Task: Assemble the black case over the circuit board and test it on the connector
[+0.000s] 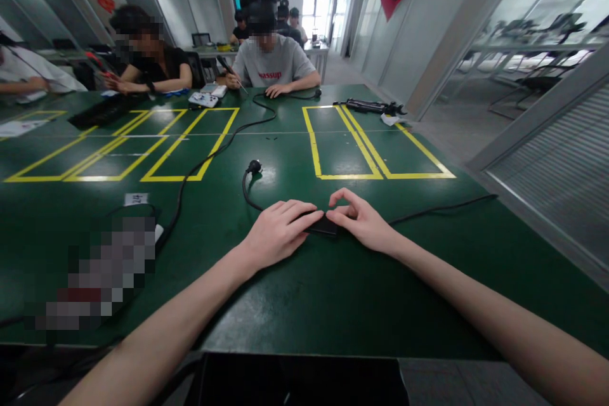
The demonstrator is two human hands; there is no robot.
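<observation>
A flat black box that looks like a power adapter (pixel 324 226) lies on the green table in front of me. My left hand (pixel 280 228) rests over its left part, fingers wrapped round it. My right hand (pixel 359 219) is at its upper right edge, the index finger arched and its tip close to the thumb. Whatever those fingertips pinch, if anything, is too small to make out. A black cord with a plug (pixel 255 167) runs out from behind my left hand. Another black cable (pixel 442 207) extends right from behind my right hand.
A blurred-out power-strip-like object (pixel 109 266) lies at left, beside a small white label (pixel 136 199). Yellow tape (pixel 352 176) marks rectangles on the table. A black folded stand-like item (pixel 371 106) lies at the far right. Across the table, a person in grey (pixel 273 60) works with a tool.
</observation>
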